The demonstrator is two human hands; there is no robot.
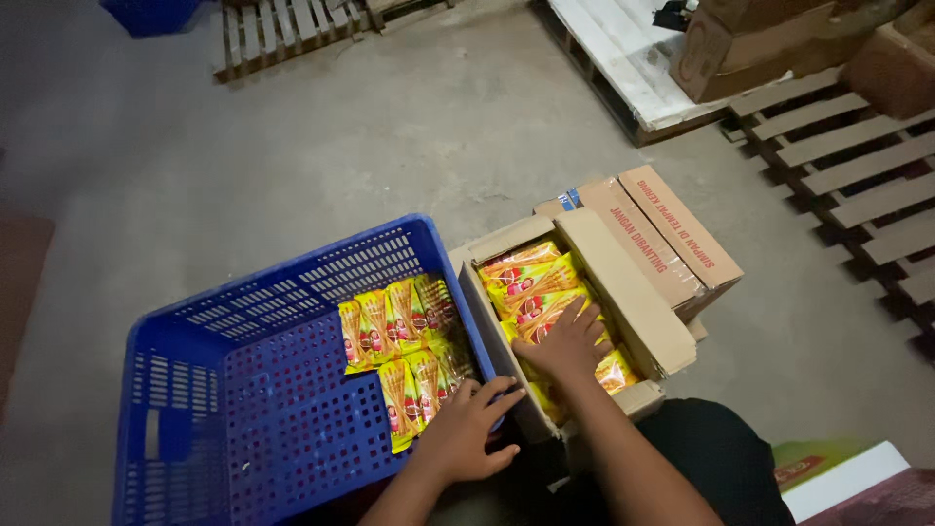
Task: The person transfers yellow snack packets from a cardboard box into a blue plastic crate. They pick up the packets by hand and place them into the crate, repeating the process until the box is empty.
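A blue plastic crate (243, 321) stands on the concrete floor with several yellow snack packets (399, 341) lined up along its right side. Next to it sits an open cardboard box (633, 302) full of the same yellow packets (531, 282). My left hand (467, 429) rests on the crate's near right rim, fingers spread, holding nothing that I can see. My right hand (568, 341) lies flat on the packets inside the box, fingers apart and pressing down on them.
A second, closed cardboard box (672, 239) lies behind the open one. Wooden pallets (857, 166) are at the right and another pallet (282, 29) at the top, with stacked brown cartons (769, 39) at the top right. A white and green object (838, 477) is at the bottom right.
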